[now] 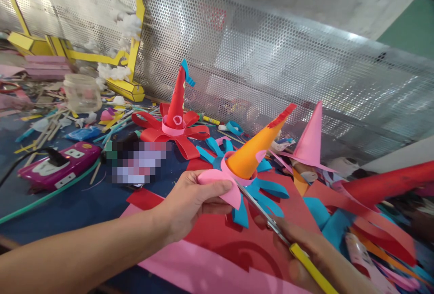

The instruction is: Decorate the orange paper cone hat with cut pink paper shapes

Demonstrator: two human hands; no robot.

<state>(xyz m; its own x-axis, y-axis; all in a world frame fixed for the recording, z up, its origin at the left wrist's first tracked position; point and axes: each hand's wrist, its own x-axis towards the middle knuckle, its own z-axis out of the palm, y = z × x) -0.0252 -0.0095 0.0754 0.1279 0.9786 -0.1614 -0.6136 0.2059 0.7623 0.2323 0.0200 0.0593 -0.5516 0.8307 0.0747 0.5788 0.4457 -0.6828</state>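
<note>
My left hand point(190, 201) is closed on the pink brim of an orange paper cone hat point(252, 151) with blue looped petals, held tilted above the table. My right hand point(305, 244) grips scissors with a yellow handle point(310, 267). The scissor blades point(254, 203) reach up to the pink brim right beside my left fingers. Under both hands lie red paper point(237, 240) and pink paper point(203, 271) sheets.
A red cone hat with red petals point(176, 118) stands behind, and a pink cone hat point(310, 138) sits to the right. A purple glue gun point(57, 163), a clear jar point(82, 91), yellow frames, paper scraps and a perforated metal wall point(271, 59) surround the blue table.
</note>
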